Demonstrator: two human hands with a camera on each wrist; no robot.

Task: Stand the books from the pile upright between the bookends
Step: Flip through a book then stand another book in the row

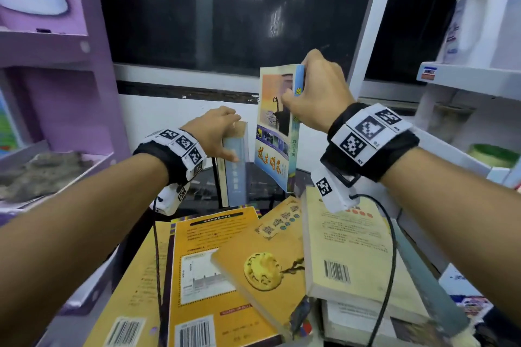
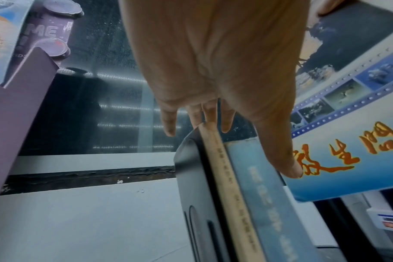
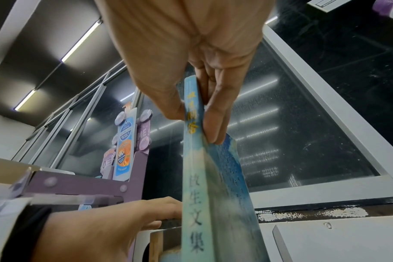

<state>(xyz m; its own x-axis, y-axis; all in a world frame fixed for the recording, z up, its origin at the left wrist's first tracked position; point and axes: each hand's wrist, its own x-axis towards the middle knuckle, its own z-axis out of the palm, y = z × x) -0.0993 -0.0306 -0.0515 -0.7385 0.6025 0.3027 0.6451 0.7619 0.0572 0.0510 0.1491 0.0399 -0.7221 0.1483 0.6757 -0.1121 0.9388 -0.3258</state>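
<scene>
My right hand [image 1: 294, 84] pinches the top of the spine of a blue and yellow paperback [image 1: 272, 132], which hangs upright above the table, just right of the standing books. In the right wrist view the thumb and fingers [image 3: 213, 127] clamp the paperback's spine [image 3: 200, 195]. My left hand [image 1: 235, 136] rests on top of two upright books [image 1: 236, 172], a tan one [image 2: 224, 177] and a blue one [image 2: 265, 203], with straight fingers over their top and the thumb down the blue cover. They lean on a black bookend [image 2: 191, 177]. The pile [image 1: 265, 262] lies flat in front.
The pile holds a yellow book [image 1: 208, 276], an orange one with a medallion and a cream one [image 1: 346, 248] with a barcode. A purple shelf [image 1: 56, 65] stands at the left and a white shelf [image 1: 465, 79] at the right. A dark window [image 1: 225, 8] is behind.
</scene>
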